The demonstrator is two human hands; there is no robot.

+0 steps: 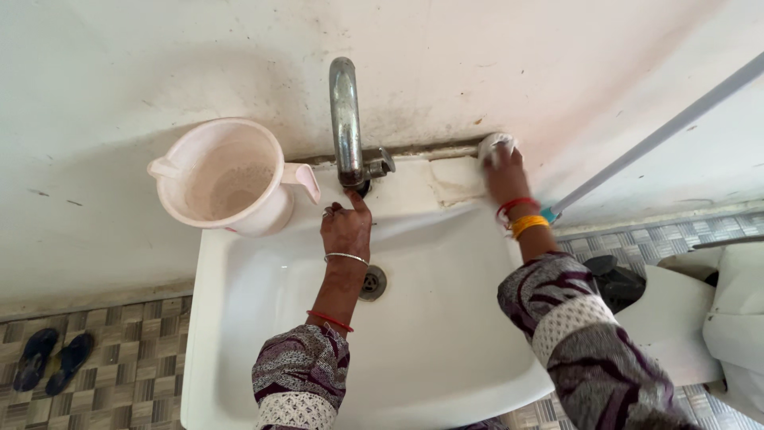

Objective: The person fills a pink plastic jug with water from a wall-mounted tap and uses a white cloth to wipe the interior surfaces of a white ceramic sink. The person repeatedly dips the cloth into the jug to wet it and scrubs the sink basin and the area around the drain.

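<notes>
My left hand (345, 227) rests on the back ledge of a white washbasin (239, 318), its fingers touching the base of the chrome tap (345, 119). It holds nothing. My right hand (503, 171) is pressed against the basin's back right corner where it meets the wall. It grips a small whitish scrubbing pad (495, 145). Both wrists carry bangles and red threads. A round metal drain (372, 283) sits in the bowl just right of my left forearm.
A pale pink plastic jug (227, 177) stands on the basin's back left corner. A grey pipe (660, 135) runs diagonally along the wall at right. A white toilet (716, 318) is at right. A pair of dark sandals (52, 360) lies on the patterned floor.
</notes>
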